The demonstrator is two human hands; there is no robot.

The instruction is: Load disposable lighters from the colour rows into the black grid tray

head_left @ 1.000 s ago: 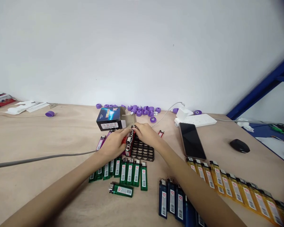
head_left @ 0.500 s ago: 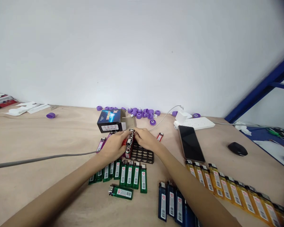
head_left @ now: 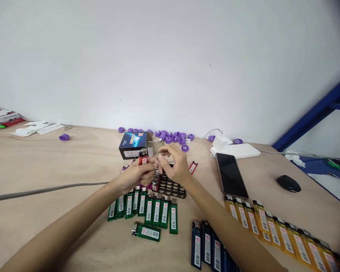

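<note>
The fingers (head_left: pixel 149 165) of the left hand (head_left: pixel 133 176) were pressed together and curled around the lower body of a red lighter (head_left: pixel 143 158), which stood upright above them with its metal head on top, held clear of the worktop (head_left: pixel 45 162). The fingers (head_left: pixel 170 151) of the right hand (head_left: pixel 174 166) were spread and arched, their tips reaching toward the left hand just beside the lighter; whether they pinched anything could not be told. Below the hands lay a black slotted tray (head_left: pixel 172 187), with silver-headed lighters (head_left: pixel 155 178) standing at its left end. A row of green lighters (head_left: pixel 147 207) lay just in front of it, with one green lighter (head_left: pixel 146 232) lying crosswise nearer the person. A loose red lighter (head_left: pixel 193 167) lay to the right of the tray. Behind the hands stood a dark printed box (head_left: pixel 133 145), with purple caps (head_left: pixel 170 138) scattered beyond it. Blue lighters (head_left: pixel 206 243) and yellow lighters (head_left: pixel 274 230) lay in rows at the right, below a phone (head_left: pixel 231 175)
</note>
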